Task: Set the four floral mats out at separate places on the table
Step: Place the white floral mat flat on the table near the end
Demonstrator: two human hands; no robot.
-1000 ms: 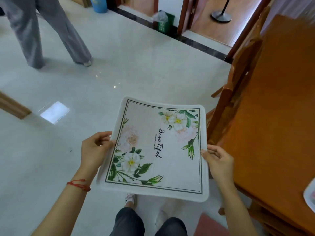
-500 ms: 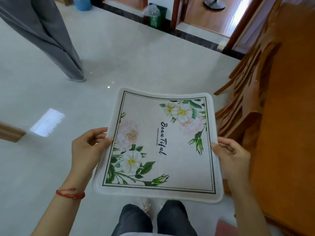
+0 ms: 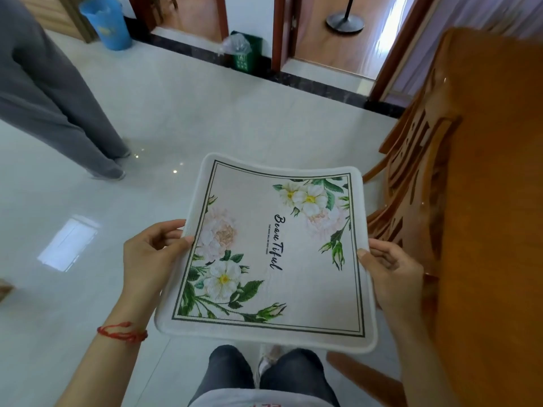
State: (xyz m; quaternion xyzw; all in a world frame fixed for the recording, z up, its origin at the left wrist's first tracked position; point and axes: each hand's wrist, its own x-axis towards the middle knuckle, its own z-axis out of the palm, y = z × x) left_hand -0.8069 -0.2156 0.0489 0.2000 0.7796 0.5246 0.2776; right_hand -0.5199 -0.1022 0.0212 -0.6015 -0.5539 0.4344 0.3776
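A square floral mat (image 3: 270, 254), white-edged with a dark border line, flowers and the word "Beautiful", is held flat in the air above the floor in front of me. My left hand (image 3: 150, 254) grips its left edge, thumb on top. Its right edge is pinched by my right hand (image 3: 390, 274). Whether more mats lie stacked under it I cannot tell. The orange wooden table (image 3: 499, 230) fills the right side, with the mat just left of it.
Wooden chairs (image 3: 405, 183) stand tucked along the table's left edge. Another person's grey-trousered legs (image 3: 58, 113) stand on the pale tiled floor at upper left. A blue bin (image 3: 107, 22) and a green bin (image 3: 245, 51) sit by the far wall and doorways.
The view has swung and moved forward along the table; the mat stays held in both hands, now closer to the chairs. The other person's legs sit farther left.
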